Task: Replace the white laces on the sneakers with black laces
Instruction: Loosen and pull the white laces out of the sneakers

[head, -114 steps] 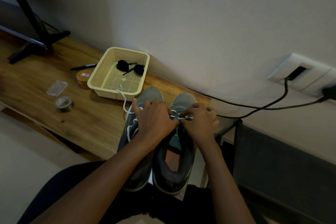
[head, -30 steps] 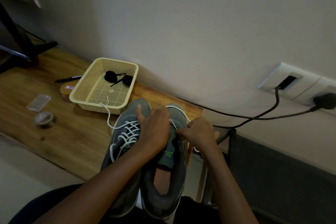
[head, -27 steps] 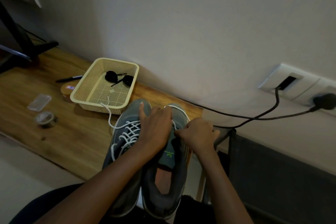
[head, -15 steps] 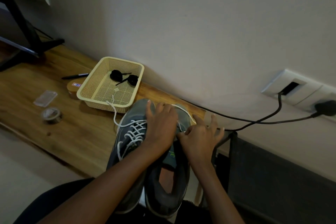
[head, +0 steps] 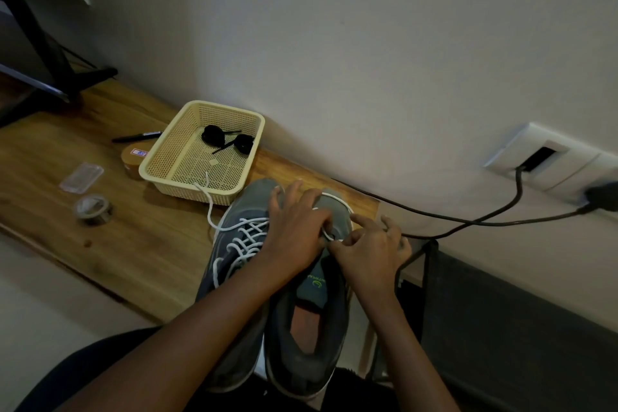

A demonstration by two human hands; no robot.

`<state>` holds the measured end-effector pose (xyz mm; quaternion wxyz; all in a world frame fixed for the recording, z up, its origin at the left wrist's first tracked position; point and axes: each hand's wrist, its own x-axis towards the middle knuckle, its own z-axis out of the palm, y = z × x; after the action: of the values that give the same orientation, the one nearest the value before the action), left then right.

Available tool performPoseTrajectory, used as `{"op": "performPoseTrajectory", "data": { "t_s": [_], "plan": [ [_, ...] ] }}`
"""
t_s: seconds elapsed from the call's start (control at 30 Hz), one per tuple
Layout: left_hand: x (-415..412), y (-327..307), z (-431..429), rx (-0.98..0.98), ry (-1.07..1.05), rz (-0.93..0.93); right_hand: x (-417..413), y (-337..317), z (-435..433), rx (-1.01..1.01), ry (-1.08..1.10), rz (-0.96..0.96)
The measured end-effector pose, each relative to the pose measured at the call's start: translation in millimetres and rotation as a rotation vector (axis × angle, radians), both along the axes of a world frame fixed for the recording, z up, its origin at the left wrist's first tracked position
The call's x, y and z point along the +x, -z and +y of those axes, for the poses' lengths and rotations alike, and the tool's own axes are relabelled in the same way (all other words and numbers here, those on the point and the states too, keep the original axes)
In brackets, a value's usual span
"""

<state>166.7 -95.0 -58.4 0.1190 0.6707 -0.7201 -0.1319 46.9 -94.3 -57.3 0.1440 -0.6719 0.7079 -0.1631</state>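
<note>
At the right end of the bench [head: 133, 244], the left hand [head: 294, 234] presses spread fingers [head: 290, 190] on the right sneaker [head: 301, 365] (grey, toe far); the right hand [head: 371, 251] pinches its white lace [head: 338, 201].

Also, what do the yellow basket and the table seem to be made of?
Basket: probably plastic, pale yellow, matt; its walls and floor are a moulded mesh of small holes. Table: looks like wood or veneer, given the grain lines and knot; smooth finish.
</note>
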Motion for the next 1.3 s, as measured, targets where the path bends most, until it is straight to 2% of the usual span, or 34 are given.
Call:
{"op": "performPoseTrajectory", "data": {
  "t_s": [0.13,0.33,0.5,0.63,0.73,0.87,1.13,1.3],
  "plan": [
    [-2,1,-1,-0.045,-0.017,-0.007,-3,4,-1,-0.031,0.0,-0.004],
    [-5,6,-3,-0.125,-0.145,0.192,-1,0,4,-0.051,-0.054,-0.137],
    [-7,11,-3,-0.181,-0.241,0.282,-1,-5,5,-0.02,-0.053,-0.157],
    [-5,5,-1,-0.157,-0.101,0.242,-1,-5,5,-0.015,-0.038,-0.141],
    [-2,2,0,-0.105,0.035,0.1,-1,-4,5,-0.02,-0.028,-0.123],
    [0,5,-2,-0.059,0.047,0.019,0,-2,4,-0.031,-0.03,-0.117],
    [-1,5,-3,-0.046,0.021,0.013,-1,3,3,-0.113,-0.043,-0.153],
    [-3,4,-3,-0.077,-0.118,0.325,-2,3,2,-0.088,-0.046,-0.119]
  ]
}}
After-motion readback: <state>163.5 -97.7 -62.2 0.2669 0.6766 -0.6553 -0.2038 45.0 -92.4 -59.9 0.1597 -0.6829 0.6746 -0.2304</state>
